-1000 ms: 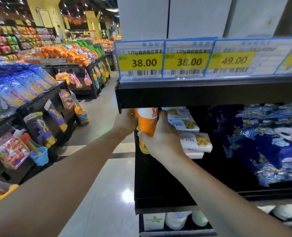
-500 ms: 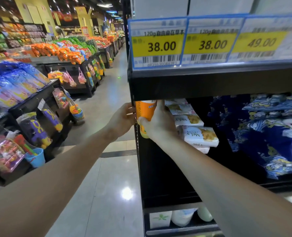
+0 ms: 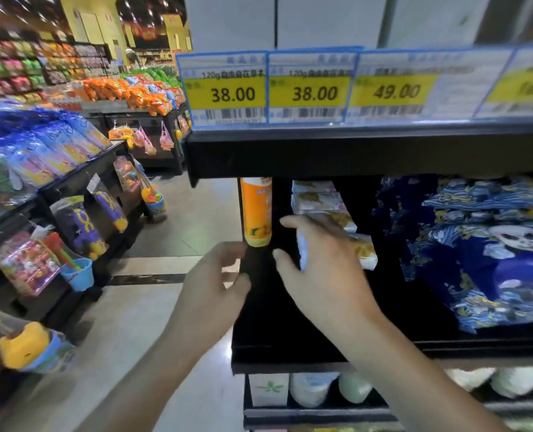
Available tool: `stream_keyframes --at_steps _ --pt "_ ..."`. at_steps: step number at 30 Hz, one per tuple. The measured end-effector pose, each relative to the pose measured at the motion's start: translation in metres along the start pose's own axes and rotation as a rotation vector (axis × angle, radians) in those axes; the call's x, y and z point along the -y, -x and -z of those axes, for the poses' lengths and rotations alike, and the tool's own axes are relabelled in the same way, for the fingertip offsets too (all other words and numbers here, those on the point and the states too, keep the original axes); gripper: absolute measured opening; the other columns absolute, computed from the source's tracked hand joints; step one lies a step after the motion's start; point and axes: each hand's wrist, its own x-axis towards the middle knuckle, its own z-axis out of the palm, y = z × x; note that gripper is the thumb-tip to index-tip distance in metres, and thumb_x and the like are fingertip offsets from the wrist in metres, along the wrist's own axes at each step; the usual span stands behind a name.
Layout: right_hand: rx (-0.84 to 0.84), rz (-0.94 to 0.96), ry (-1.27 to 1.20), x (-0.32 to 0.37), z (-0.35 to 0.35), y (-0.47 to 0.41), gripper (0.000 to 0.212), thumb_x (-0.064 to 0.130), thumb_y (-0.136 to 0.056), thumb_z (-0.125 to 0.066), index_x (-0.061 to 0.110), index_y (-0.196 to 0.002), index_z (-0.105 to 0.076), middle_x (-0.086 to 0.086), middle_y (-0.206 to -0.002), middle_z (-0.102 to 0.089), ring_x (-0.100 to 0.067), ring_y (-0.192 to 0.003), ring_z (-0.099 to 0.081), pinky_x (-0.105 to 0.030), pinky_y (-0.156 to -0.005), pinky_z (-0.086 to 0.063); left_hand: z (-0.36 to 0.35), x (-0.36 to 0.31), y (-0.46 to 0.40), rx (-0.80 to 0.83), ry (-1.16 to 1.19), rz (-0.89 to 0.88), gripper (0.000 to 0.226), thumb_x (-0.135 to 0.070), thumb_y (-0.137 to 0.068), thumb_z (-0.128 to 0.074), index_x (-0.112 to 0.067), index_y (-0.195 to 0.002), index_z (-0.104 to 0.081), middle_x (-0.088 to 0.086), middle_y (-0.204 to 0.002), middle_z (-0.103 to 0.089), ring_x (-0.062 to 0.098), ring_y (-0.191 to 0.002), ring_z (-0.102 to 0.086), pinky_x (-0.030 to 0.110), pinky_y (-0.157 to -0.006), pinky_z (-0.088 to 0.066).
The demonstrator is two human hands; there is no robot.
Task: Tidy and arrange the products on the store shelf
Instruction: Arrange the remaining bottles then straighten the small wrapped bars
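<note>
Progress, judged from the head view, is partial. The orange can (image 3: 256,212) stands upright at the far left end of the shelf (image 3: 290,353), its top hidden under the shelf above, and neither of your hands has hold of it.

Your left hand (image 3: 210,299) sits at about 7 o'clock from the can, fingers loosely curled and spread, empty, with its fingertips just below the can's base. Your right hand (image 3: 324,275) sits at about 4 o'clock from the can, fingers relaxed and spread, apparently gripping nothing, though it covers part of the white snack packs (image 3: 327,207), so you cannot rule out a light touch there.

That stack of packs lies at 3 o'clock from the can, slumped and fanned out unevenly. Farther along at 3 o'clock, the blue panda bags (image 3: 489,254) lean in a loose heap.

So the can looks placed. Left for you, as far as this view shows: squaring up the white packs, straightening the blue bags, and filling or fronting the bare stretch of shelf towards you. The price tags (image 3: 308,88) overhead are blurred at the right end.
</note>
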Motion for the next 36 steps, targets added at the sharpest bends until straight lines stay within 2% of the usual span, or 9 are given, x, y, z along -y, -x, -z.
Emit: stream_keyframes --at_steps 6,10,12,19,22,25,29,33,36 --pt "-0.118 -0.021 0.116 -0.069 0.038 0.043 0.056 0.026 -0.084 -0.078 0.025 -0.137 -0.059 -0.009 -0.147 -0.042 -0.033 -0.126 -0.044 -0.045 -0.103 -0.047 -0.056 -0.018 0.047 0.02 -0.276 -0.202 0.04 -0.031 -0.095 -0.066 -0.037 -0.134 -0.06 -0.022 -0.132 -0.058 -0.001 -0.125 -0.049 0.004 -0.1 -0.03" --pt "0.081 -0.082 0.068 -0.093 0.033 0.039 0.067 0.038 -0.094 -0.069 0.036 -0.154 -0.041 -0.009 -0.165 -0.02 -0.033 -0.143 -0.034 -0.043 -0.111 -0.041 -0.078 -0.016 0.059 0.008 -0.519 -0.229 0.04 -0.042 -0.096 -0.053 -0.03 -0.133 -0.065 -0.012 -0.14 -0.059 0.012 -0.131 -0.05 0.029 -0.111 -0.041" --pt "0.149 -0.093 -0.019 -0.1 0.028 0.035 0.066 0.033 -0.097 -0.068 0.037 -0.156 -0.039 -0.007 -0.167 -0.016 -0.028 -0.149 -0.03 -0.038 -0.114 -0.039 -0.081 -0.018 0.061 -0.012 -0.542 -0.223 0.042 -0.044 -0.094 -0.049 -0.031 -0.13 -0.066 -0.012 -0.139 -0.06 0.011 -0.13 -0.051 0.027 -0.111 -0.041" --pt "-0.096 -0.008 -0.239 -0.107 0.025 0.03 0.04 0.006 -0.096 -0.069 0.022 -0.132 -0.069 -0.009 -0.153 -0.044 0.001 -0.129 -0.043 0.009 -0.099 -0.02 -0.076 -0.019 0.055 -0.021 -0.258 -0.045 0.026 -0.039 -0.095 -0.068 -0.042 -0.121 -0.067 -0.034 -0.123 -0.061 -0.011 -0.123 -0.049 0.003 -0.1 -0.03" --pt "-0.154 0.097 -0.311 -0.106 0.03 0.034 0.042 0.001 -0.092 -0.072 0.021 -0.129 -0.071 -0.006 -0.148 -0.049 0.023 -0.126 -0.038 0.006 -0.102 -0.025 -0.069 -0.027 0.05 -0.071 0.112 0.081 0.029 -0.052 -0.094 -0.067 -0.045 -0.122 -0.065 -0.026 -0.113 -0.072 -0.007 -0.111 -0.063 0.019 -0.096 -0.043" --pt "-0.159 0.199 -0.417 -0.105 0.031 0.044 0.047 -0.001 -0.087 -0.076 0.026 -0.125 -0.072 -0.003 -0.143 -0.053 0.021 -0.124 -0.044 -0.001 -0.102 -0.034 -0.064 -0.036 0.042 -0.046 0.384 0.137 0.066 -0.073 -0.077 -0.062 -0.044 -0.136 -0.054 -0.016 -0.113 -0.075 0.006 -0.104 -0.072 0.028 -0.089 -0.055" --pt "0.004 0.214 -0.539 -0.103 0.024 0.057 0.06 0.005 -0.084 -0.082 0.038 -0.132 -0.067 0.012 -0.147 -0.047 -0.002 -0.13 -0.054 -0.017 -0.101 -0.048 -0.069 -0.038 0.037 0.041 0.579 0.14 0.054 -0.041 -0.085 -0.084 -0.035 -0.134 -0.061 -0.004 -0.116 -0.077 0.015 -0.106 -0.074 0.025 -0.082 -0.06" --pt "0.31 -0.056 -0.778 -0.11 0.026 0.049 0.103 0.004 -0.082 -0.084 0.06 -0.149 -0.03 0.028 -0.135 -0.053 -0.01 -0.112 -0.067 -0.022 -0.09 -0.056 -0.069 -0.026 0.039 0.026 0.68 0.106 0.044 -0.021 -0.085 -0.084 -0.022 -0.125 -0.064 0.008 -0.113 -0.077 0.023 -0.103 -0.075 0.024 -0.081 -0.059" --pt "0.417 -0.087 -0.794 -0.116 0.027 0.044 0.092 0.005 -0.083 -0.084 0.059 -0.143 -0.04 0.021 -0.127 -0.062 -0.014 -0.102 -0.071 -0.028 -0.088 -0.058 -0.068 -0.023 0.037 0.05 0.707 0.073 0.039 -0.021 -0.082 -0.082 -0.026 -0.117 -0.065 0.012 -0.111 -0.077 0.025 -0.1 -0.076 0.026 -0.079 -0.06"
